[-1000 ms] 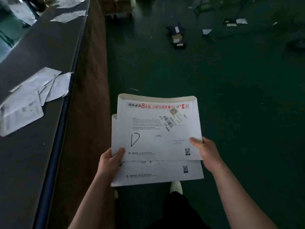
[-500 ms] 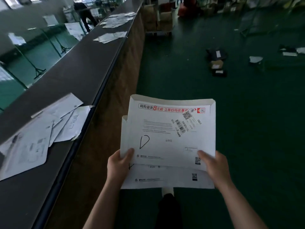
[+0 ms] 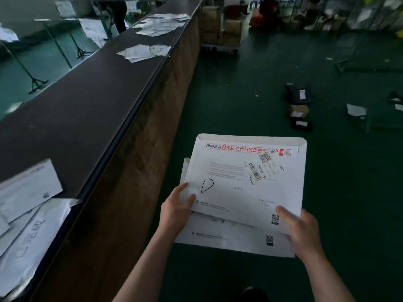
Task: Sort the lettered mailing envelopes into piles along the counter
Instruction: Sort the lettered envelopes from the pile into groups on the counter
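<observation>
View now raised along surface; farther piles revealed; left hand, right hand both pinching D-marked envelope; likely bound ahead.

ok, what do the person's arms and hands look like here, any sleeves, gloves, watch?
Both forearms are bare as far as the frame shows: no sleeves in view. The left hand and right hand wear no gloves, and no rings, watch or wristband show. No markings visible on either arm. Motion blur softens fine detail.
</observation>
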